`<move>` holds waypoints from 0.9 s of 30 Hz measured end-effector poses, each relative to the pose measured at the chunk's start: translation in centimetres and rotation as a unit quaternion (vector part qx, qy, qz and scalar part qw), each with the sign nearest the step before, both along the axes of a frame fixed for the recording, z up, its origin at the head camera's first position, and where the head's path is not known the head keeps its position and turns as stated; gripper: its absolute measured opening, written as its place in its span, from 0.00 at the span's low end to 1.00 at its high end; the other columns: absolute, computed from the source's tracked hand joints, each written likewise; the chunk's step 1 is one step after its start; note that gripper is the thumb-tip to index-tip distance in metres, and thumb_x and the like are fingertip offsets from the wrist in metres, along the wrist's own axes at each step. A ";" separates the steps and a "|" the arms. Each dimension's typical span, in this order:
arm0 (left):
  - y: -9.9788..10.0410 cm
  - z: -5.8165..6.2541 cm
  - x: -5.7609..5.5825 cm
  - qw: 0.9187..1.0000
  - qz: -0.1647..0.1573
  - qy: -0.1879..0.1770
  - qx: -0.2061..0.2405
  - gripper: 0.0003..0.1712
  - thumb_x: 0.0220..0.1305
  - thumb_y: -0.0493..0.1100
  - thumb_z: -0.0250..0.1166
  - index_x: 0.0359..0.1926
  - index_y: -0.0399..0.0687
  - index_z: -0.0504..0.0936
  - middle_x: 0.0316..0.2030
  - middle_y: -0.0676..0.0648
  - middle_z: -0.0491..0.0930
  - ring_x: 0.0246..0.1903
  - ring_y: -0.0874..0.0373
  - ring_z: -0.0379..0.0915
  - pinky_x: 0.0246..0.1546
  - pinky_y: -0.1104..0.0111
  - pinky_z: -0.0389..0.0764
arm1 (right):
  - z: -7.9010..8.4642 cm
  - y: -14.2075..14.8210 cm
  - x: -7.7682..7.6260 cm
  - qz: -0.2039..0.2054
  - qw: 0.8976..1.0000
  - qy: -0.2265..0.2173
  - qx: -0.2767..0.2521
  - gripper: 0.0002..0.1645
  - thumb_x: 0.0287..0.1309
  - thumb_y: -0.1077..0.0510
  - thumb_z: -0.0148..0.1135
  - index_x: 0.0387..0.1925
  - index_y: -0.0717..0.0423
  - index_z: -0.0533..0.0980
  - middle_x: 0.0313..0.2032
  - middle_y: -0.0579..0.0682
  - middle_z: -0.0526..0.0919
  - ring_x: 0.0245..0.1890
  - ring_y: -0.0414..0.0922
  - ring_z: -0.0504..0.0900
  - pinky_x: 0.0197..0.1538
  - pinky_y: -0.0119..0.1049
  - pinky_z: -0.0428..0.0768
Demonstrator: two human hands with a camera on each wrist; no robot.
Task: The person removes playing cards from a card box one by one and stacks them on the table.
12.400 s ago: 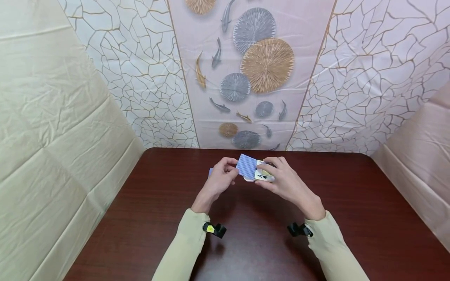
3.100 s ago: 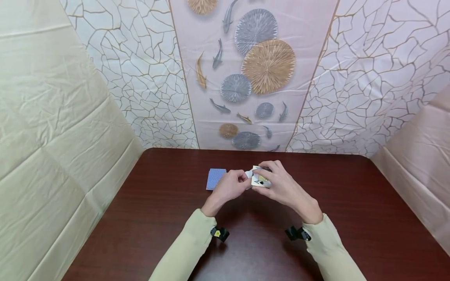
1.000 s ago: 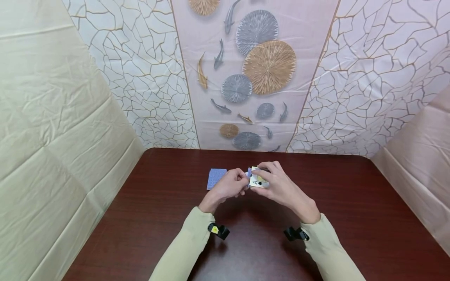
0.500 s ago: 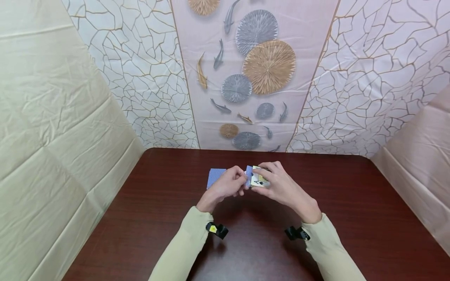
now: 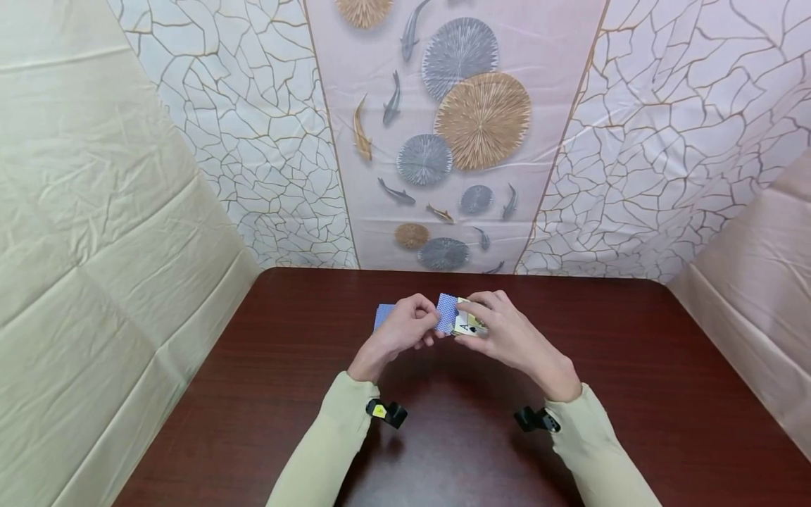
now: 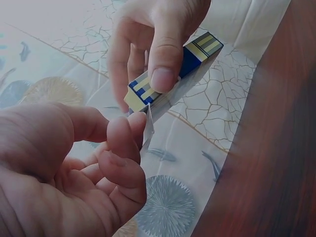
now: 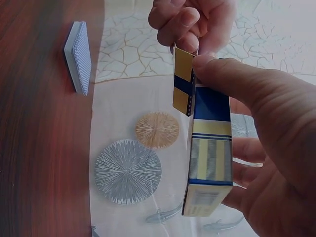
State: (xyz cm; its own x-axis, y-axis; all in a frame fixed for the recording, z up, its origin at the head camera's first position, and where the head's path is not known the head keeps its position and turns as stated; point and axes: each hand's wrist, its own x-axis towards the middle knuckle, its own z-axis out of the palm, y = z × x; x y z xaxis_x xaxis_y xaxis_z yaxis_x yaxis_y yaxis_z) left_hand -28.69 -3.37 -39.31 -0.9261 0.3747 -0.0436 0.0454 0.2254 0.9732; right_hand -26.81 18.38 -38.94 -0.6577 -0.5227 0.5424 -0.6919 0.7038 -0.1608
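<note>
My right hand (image 5: 510, 331) grips a playing-card box (image 5: 467, 326) whose face shows an ace of spades. In the right wrist view the box (image 7: 212, 143) has blue, gold and striped sides, and an opened flap (image 7: 182, 84) sticks out at the far end. My left hand (image 5: 405, 325) pinches the left edge of a blue-backed playing card (image 5: 446, 314) that juts from the box; whether more cards lie beneath it I cannot tell. The left wrist view shows the left hand (image 6: 74, 163) with curled fingers at the box's end, the card seen nearly edge-on.
A stack of blue-backed cards (image 5: 382, 315) lies on the dark wooden table (image 5: 304, 380), partly covered by my left hand in the head view. The whole stack (image 7: 79, 59) shows in the right wrist view. A patterned cloth (image 5: 437, 204) hangs behind the table.
Over the last second my left hand has drawn leftward, and more of the blue-backed card shows outside the box. Since three seconds ago the right hand has stayed nearly in place.
</note>
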 end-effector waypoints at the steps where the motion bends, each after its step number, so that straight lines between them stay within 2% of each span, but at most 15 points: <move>1: 0.0 0.1 0.0 1.000 0.002 -0.002 0.001 0.06 0.70 0.38 0.59 0.42 0.40 0.72 0.27 0.41 0.85 0.17 0.58 0.72 0.16 0.74 0.71 | 0.0 0.0 0.0 0.001 1.000 0.002 0.000 0.30 0.44 0.49 0.79 0.50 0.53 0.82 0.48 0.55 0.80 0.48 0.52 0.73 0.44 0.44 0.78; 5: -0.1 0.4 0.0 1.000 0.012 -0.005 0.002 0.07 0.67 0.36 0.60 0.43 0.38 0.72 0.30 0.37 0.85 0.18 0.57 0.73 0.16 0.74 0.71 | 0.0 0.2 -0.1 0.000 1.000 0.015 -0.001 0.30 0.43 0.49 0.79 0.50 0.53 0.82 0.48 0.55 0.80 0.47 0.51 0.73 0.43 0.43 0.78; 13: -0.3 0.5 -0.2 0.998 0.055 0.001 0.019 0.08 0.63 0.33 0.61 0.43 0.40 0.73 0.31 0.33 0.84 0.17 0.59 0.72 0.15 0.73 0.69 | 0.1 0.4 -0.1 -0.006 1.000 0.021 -0.007 0.31 0.42 0.50 0.80 0.50 0.54 0.81 0.48 0.55 0.80 0.47 0.53 0.73 0.43 0.44 0.78; 21: -0.2 0.5 -0.2 0.997 0.078 0.004 0.020 0.10 0.61 0.33 0.59 0.44 0.42 0.74 0.30 0.37 0.83 0.17 0.60 0.71 0.14 0.75 0.69 | 0.3 0.3 0.0 -0.006 1.000 0.008 -0.010 0.31 0.44 0.50 0.79 0.51 0.54 0.81 0.49 0.55 0.80 0.48 0.52 0.72 0.43 0.44 0.78; 27: -0.3 0.6 -0.1 0.996 0.080 0.007 0.027 0.10 0.60 0.33 0.59 0.44 0.42 0.74 0.27 0.42 0.82 0.17 0.60 0.70 0.15 0.74 0.69 | 0.2 0.3 0.0 -0.013 1.000 0.000 -0.008 0.31 0.45 0.49 0.78 0.52 0.52 0.81 0.50 0.55 0.79 0.48 0.51 0.72 0.43 0.44 0.79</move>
State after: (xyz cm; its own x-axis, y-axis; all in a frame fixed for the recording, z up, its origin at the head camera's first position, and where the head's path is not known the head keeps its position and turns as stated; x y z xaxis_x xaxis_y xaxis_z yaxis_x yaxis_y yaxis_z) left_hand -28.80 -3.69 -38.69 -0.9747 0.2232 -0.0138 0.0271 0.1792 0.9834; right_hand -26.81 18.73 -38.74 -0.6708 -0.4965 0.5510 -0.6736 0.7187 -0.1724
